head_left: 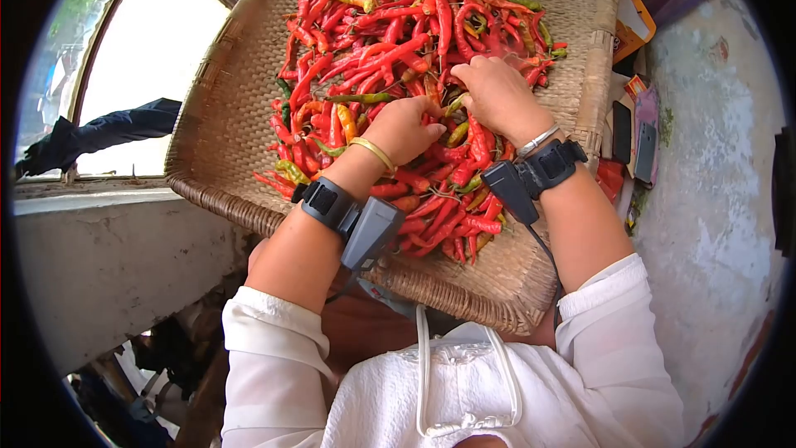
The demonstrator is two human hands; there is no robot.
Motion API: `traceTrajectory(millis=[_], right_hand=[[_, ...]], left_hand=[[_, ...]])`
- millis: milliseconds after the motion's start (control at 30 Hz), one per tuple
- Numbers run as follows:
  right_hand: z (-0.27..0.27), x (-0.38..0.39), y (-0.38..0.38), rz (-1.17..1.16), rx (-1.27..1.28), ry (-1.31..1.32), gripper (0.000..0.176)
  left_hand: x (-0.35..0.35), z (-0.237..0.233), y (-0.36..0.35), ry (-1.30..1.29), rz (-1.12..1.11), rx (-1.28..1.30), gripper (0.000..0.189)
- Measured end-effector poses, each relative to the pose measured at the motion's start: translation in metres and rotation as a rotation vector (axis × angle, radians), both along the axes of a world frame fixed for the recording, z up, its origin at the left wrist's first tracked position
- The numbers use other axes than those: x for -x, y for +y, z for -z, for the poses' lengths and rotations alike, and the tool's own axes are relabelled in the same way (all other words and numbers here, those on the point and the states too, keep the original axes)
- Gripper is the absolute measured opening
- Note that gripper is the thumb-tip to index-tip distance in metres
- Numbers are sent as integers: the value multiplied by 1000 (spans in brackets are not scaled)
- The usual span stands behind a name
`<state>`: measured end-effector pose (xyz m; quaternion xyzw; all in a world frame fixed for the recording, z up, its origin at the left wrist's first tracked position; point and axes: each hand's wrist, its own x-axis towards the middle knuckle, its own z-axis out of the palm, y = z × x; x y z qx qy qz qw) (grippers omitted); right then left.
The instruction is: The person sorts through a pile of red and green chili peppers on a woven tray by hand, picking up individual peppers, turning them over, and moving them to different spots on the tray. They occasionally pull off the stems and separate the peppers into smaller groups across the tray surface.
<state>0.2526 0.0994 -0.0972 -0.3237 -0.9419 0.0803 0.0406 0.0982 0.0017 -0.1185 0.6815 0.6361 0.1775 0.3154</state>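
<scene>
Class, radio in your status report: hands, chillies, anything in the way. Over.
Left hand curled, resting on chilli heap. Right hand pinching a yellow-green chilli. Heap lies in woven tray. Nothing blocking hands.

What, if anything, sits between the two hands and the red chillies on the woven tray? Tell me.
Nothing visible does. The left hand and the right hand both rest directly on the heap of long red and green chilli peppers in the flat woven cane tray.
</scene>
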Motion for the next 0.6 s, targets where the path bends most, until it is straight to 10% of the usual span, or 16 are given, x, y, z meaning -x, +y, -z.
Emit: traceTrajectory(millis=[67,600], right_hand=[[0,2,-3,0,9,-58,14],[-12,-1,-8,-154,290,13,11]], left_hand=[[-4,-7,1,-314,-328,260,39],[-7,-9,7,-828,-389,320,39]])
